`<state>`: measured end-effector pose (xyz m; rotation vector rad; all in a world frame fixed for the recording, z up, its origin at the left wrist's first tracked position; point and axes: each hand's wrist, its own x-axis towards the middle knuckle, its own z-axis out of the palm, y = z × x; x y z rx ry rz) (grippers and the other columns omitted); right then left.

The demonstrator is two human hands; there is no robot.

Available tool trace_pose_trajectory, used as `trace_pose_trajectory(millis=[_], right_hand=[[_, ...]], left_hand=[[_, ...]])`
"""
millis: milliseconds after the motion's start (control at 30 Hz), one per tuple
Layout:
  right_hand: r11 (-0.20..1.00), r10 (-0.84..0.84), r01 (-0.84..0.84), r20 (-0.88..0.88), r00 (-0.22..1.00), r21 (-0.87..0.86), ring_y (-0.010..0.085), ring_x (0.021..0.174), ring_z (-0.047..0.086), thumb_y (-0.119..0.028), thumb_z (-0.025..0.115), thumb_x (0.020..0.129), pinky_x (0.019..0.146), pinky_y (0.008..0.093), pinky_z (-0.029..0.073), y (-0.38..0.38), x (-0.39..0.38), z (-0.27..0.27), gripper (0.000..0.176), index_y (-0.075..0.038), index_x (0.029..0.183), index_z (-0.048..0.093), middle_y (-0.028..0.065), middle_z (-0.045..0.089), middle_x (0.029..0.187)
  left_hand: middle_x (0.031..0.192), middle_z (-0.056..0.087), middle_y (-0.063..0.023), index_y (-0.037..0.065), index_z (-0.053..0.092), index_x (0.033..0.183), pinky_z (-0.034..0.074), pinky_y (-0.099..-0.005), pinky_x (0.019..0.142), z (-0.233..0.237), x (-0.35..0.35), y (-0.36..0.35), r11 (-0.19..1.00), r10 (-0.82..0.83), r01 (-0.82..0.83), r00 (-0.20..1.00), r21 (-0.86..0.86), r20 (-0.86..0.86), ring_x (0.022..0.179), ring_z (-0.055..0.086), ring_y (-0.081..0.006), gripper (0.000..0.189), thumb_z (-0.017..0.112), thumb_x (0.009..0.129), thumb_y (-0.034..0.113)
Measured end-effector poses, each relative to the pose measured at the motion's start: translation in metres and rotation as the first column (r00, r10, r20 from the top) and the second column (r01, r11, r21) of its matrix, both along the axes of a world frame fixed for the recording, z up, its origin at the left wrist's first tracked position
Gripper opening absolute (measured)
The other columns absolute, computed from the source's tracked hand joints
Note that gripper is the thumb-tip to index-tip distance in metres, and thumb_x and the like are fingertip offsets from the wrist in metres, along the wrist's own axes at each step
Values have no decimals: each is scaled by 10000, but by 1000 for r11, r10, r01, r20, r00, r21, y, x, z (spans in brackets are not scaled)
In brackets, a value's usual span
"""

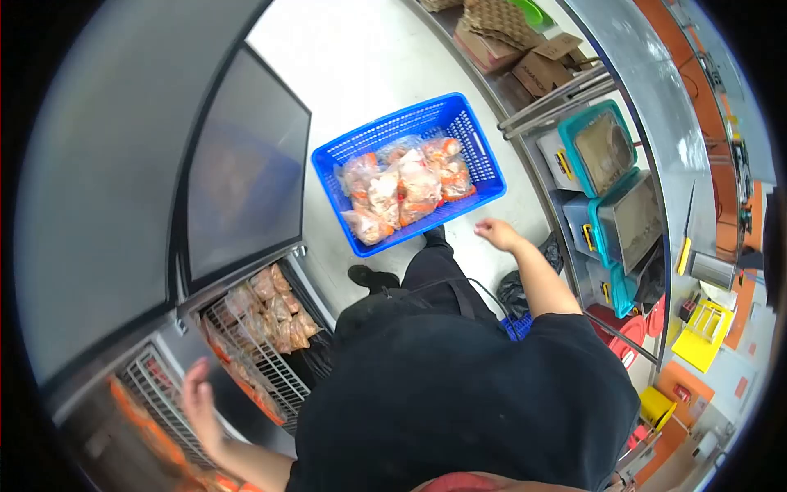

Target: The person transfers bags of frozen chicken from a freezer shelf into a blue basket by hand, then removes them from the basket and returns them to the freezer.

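My left hand (202,407) is slightly blurred, with its fingers stretched out and nothing visible in them. It hovers in front of the open fridge, beside a white wire shelf (258,348). My right hand (498,235) hangs in the air just outside the near right corner of a blue plastic basket (484,160), apart from it. Its fingers are loosely bent and hold nothing I can see. Inside the basket on the floor lie several clear plastic bags of pale and orange food (418,184). More bagged food (283,307) lies inside the fridge.
A large grey fridge door (246,164) stands open at the left. On the right, a steel rack holds lidded tubs (607,152) and cardboard boxes (545,70). A yellow-handled knife (685,246) lies on the steel counter above. Black plastic bags (512,291) lie on the floor near my right arm.
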<state>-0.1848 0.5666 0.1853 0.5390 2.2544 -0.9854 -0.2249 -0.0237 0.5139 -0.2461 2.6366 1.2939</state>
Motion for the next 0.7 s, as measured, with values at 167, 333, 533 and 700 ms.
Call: trace_pose_trajectory(millis=[167,333,533,700], right_hand=[[992,89,-110,284,955,61,294,925,581,-322,601,788,824,369,447,50,34,-74,347,-43,995,610,172,620,970],[954,258,-286,241,936,89,315,985,552,-300,569,803,873,384,426,79,-30,-127,338,-57,1037,594,170,601,1009],[937,325,-335,101,940,98,343,876,579,-220,549,805,789,417,457,112,-146,-230,225,-43,925,619,192,613,893],[898,337,-312,-29,941,311,353,871,574,-207,504,804,773,421,470,136,-220,-363,218,-44,909,605,193,591,940]], left_hand=[[1020,582,-74,22,556,1072,398,-273,867,-152,-18,136,989,-75,124,889,-78,453,963,529,-162,279,539,876,220],[1062,563,-147,34,562,1070,409,-332,861,-316,-34,208,923,-232,371,750,-104,619,1008,530,-254,377,613,807,298],[1188,468,-195,34,472,1141,349,-406,946,-531,-42,218,756,-209,398,899,-520,385,1127,434,-349,438,627,777,224],[1274,375,-240,-7,329,1275,292,-415,1004,-595,-77,231,811,246,-124,959,-572,142,1201,346,-374,605,602,804,254]])
